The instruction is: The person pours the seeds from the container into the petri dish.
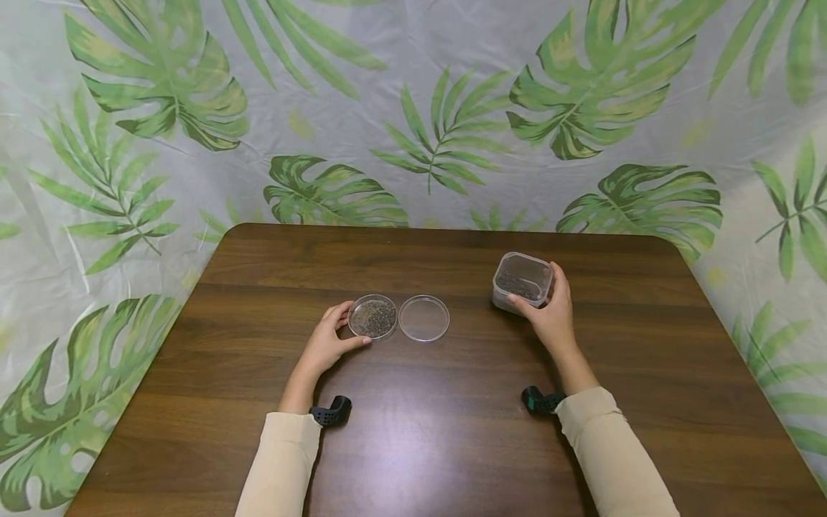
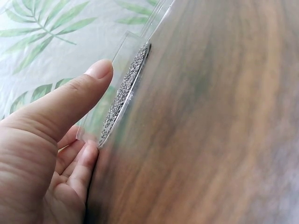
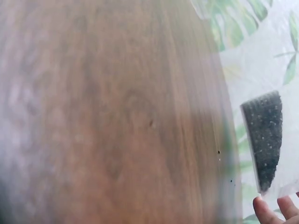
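Note:
My left hand [image 1: 327,345] holds a clear petri dish [image 1: 373,318] of grey granules by its rim, thumb at the near side and fingers at the left. The dish stands flat on the table; in the left wrist view the granules [image 2: 124,93] form a thin layer. Just right of it lies a second clear round dish or lid [image 1: 423,319]. My right hand [image 1: 554,317] grips a square translucent plastic container [image 1: 525,271] by its sides. Dark granules [image 3: 265,135] lie heaped at a slant inside, and the container looks raised off the table.
A brown wood-grain table [image 1: 413,416] spans the view. Behind it hangs a pale cloth [image 1: 465,43] printed with green leaves. Each wrist wears a black strap [image 1: 332,411] with a small device. A few dark specks [image 3: 218,152] show near the table's far edge.

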Available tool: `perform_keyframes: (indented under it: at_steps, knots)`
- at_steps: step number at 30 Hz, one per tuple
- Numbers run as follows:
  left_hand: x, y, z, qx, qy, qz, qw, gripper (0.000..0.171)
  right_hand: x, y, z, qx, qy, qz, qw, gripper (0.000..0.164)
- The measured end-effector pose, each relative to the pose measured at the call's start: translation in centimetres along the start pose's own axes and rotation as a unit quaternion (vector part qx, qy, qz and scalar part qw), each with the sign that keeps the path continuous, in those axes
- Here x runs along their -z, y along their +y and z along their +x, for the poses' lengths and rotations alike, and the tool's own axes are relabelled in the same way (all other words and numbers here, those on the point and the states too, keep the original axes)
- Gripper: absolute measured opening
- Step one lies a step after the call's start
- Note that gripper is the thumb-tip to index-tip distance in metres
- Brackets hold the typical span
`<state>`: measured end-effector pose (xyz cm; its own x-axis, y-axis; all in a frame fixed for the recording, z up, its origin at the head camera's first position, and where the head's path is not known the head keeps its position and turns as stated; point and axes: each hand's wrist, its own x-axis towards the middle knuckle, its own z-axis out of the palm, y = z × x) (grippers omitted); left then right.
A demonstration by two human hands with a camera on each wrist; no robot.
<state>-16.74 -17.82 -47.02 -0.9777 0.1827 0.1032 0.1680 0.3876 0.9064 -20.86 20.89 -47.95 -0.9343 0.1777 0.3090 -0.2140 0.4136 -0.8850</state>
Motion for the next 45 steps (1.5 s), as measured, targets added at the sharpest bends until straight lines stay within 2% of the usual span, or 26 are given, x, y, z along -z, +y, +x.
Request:
perform_keyframes:
  at_steps: [13,17,21,27,32,36,40,45]
  knots:
    - [0.0,-0.2,0.0,0.001,-0.001,0.009,1.0000,0.074,0.9,1.6,-0.4,-0.023,0.004,-0.011,1.000,0.094]
    - [-0.1,-1.7,0.5,-0.005,0.002,0.006,1.0000,0.075,1.1,1.7,-0.5,-0.031,0.006,-0.009,0.999,0.093]
    - [-0.3,-3.6,1.0,0.003,0.005,0.012,0.9999,0.079,1.2,1.8,-0.5,-0.040,0.008,-0.018,0.999,0.094]
    - [-0.4,-4.1,1.1,0.004,0.005,0.017,0.9998,0.080,1.3,1.9,-0.7,-0.049,0.002,-0.020,0.999,0.095]
    - [-0.3,-3.7,1.1,0.005,0.003,0.012,0.9999,0.079,1.5,1.8,-0.8,-0.043,-0.013,-0.008,0.999,0.096]
    - [-0.1,-2.1,0.7,0.002,0.001,-0.001,1.0000,0.077,1.5,1.8,-0.7,-0.043,-0.018,-0.007,0.999,0.098]
    - [0.0,-0.4,0.2,0.001,0.000,-0.002,1.0000,0.075,1.5,1.7,-0.7,-0.040,-0.012,-0.001,0.999,0.099]
    - [0.0,0.0,0.0,0.011,-0.002,0.010,0.9999,0.075,1.5,0.4,-0.7,-0.029,0.008,0.033,0.999,0.095]
